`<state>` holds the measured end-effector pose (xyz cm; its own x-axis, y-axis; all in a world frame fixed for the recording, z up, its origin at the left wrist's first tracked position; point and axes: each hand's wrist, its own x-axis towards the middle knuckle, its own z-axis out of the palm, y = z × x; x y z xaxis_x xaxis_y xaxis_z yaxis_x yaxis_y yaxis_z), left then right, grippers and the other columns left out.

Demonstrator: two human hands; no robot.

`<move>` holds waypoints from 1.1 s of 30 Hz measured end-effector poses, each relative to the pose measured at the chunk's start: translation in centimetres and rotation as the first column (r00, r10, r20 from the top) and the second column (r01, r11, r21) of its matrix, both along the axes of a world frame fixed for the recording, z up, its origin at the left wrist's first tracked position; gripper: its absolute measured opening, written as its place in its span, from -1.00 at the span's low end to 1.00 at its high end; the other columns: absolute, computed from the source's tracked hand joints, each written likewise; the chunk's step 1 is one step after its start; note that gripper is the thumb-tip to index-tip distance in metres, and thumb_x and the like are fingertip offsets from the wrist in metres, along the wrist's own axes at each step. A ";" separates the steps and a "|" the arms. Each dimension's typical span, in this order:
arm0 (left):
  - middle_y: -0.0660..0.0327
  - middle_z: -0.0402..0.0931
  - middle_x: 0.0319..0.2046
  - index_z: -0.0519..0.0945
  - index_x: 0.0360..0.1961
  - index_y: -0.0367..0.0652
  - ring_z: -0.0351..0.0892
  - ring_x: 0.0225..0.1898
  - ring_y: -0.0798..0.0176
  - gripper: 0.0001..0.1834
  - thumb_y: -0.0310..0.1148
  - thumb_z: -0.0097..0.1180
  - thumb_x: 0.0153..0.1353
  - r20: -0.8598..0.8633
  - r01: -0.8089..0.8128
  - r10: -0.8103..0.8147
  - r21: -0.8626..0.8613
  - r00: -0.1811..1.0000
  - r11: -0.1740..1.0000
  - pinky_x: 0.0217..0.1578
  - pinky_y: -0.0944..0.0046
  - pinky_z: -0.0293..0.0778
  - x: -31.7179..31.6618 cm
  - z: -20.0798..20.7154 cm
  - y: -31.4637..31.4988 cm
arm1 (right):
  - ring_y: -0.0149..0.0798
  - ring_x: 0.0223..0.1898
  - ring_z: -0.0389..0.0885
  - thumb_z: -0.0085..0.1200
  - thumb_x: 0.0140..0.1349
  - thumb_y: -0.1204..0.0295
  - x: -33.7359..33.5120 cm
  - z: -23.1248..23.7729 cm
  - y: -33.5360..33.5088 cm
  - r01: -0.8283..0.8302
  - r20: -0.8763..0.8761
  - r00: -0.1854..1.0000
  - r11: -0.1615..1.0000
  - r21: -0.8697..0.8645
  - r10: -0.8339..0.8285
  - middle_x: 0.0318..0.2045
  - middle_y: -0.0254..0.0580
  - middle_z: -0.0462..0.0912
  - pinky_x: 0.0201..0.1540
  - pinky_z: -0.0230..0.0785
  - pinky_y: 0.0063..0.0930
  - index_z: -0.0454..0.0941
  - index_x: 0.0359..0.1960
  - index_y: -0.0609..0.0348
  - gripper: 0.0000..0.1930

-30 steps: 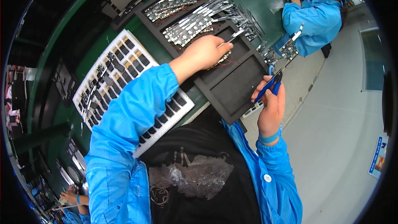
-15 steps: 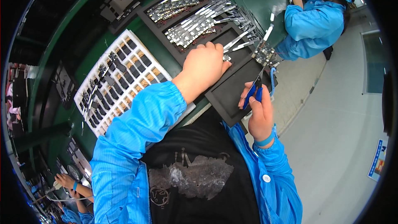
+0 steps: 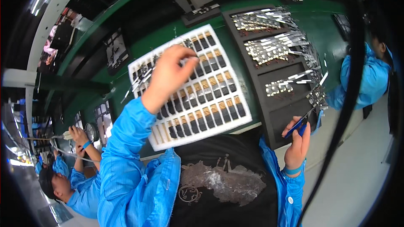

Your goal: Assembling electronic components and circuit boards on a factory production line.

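Note:
My left hand [image 3: 170,75] is above a white foam tray [image 3: 202,140]. Its fingers are curled, a gap shows between thumb and forefinger, and I see nothing held there. Black rectangular parts with tan ends [image 3: 205,122] fill rows of slots beneath it. Some small circuit boards with strips [image 3: 143,75] lie across the tray's far left, partly hidden by the hand. At the right, my right hand [image 3: 296,145] grips blue-handled pliers [image 3: 299,128]. A circuit board with a white strip [image 3: 315,96] is at the pliers' tip; whether the jaws clamp it cannot be told.
A black compartment tray [image 3: 256,80] right of the foam tray holds bunches of boards [image 3: 269,50]. Behind my right hand is a blue coiled cord [image 3: 319,117]. A dark strap [image 3: 351,88] crosses the right side. Co-workers sit at the left [image 3: 86,193] and far right [image 3: 372,75].
My left hand has moved from the black tray to the foam tray on the left. The view has turned left. My right hand still holds the pliers.

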<state>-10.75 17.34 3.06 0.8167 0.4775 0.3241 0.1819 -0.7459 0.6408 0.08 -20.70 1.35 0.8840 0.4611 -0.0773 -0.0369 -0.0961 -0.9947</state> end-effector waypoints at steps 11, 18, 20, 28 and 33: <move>0.08 0.51 -0.29 0.72 -0.23 -0.17 0.51 -0.12 0.01 -0.73 -0.19 0.25 0.19 -0.312 -0.083 0.160 0.246 0.936 0.966 -0.07 0.12 0.46 0.8 -1.5 7.6 | -0.33 -0.27 0.50 -0.27 0.30 0.50 -0.3 -0.1 1.4 -0.020 0.118 0.993 0.999 -0.042 0.025 -0.23 -0.15 0.51 -0.15 0.39 -0.45 0.37 0.14 0.31 -0.61; 0.06 0.51 -0.37 0.67 -0.53 -0.21 0.51 -0.14 -0.04 -0.61 -0.05 0.37 -0.02 -0.347 -0.144 0.272 0.352 0.897 0.925 -0.10 0.03 0.44 3.8 -2.1 6.7 | -0.37 -0.25 0.45 -0.28 0.31 0.58 -1.0 0.1 1.5 -0.036 -0.020 0.999 0.999 0.034 0.037 -0.20 -0.16 0.49 -0.10 0.37 -0.46 0.36 0.16 0.31 -0.61; 0.11 0.51 -0.35 0.60 -0.55 -0.17 0.50 -0.14 0.00 -0.67 -0.14 0.42 -0.06 -0.287 -0.186 0.261 0.262 0.922 0.947 -0.12 0.06 0.41 3.6 -2.5 6.5 | -0.37 -0.24 0.45 -0.28 0.31 0.58 -0.8 0.2 1.4 -0.043 -0.007 0.999 0.999 0.030 0.044 -0.20 -0.16 0.49 -0.10 0.37 -0.46 0.36 0.16 0.32 -0.61; 0.25 0.58 -0.52 0.55 -0.43 -0.20 0.58 -0.41 0.32 -0.74 -0.27 0.37 0.12 -0.200 -0.171 0.128 -0.213 0.971 0.962 -0.27 0.28 0.41 3.5 -1.7 6.6 | -0.36 -0.25 0.46 -0.28 0.29 0.60 -0.5 0.0 1.7 -0.073 0.004 0.997 0.997 0.024 0.072 -0.21 -0.15 0.50 -0.11 0.38 -0.45 0.36 0.15 0.33 -0.61; 0.26 0.61 -0.41 0.51 -0.25 -0.23 0.54 -0.36 0.45 -0.88 -0.39 0.12 0.39 0.075 0.031 0.027 -0.677 0.997 0.736 -0.23 0.40 0.48 3.5 2.2 9.1 | -0.36 -0.25 0.47 -0.28 0.29 0.60 -0.3 -0.5 1.9 -0.076 0.008 0.997 0.997 0.035 0.075 -0.21 -0.14 0.50 -0.11 0.38 -0.46 0.36 0.14 0.33 -0.61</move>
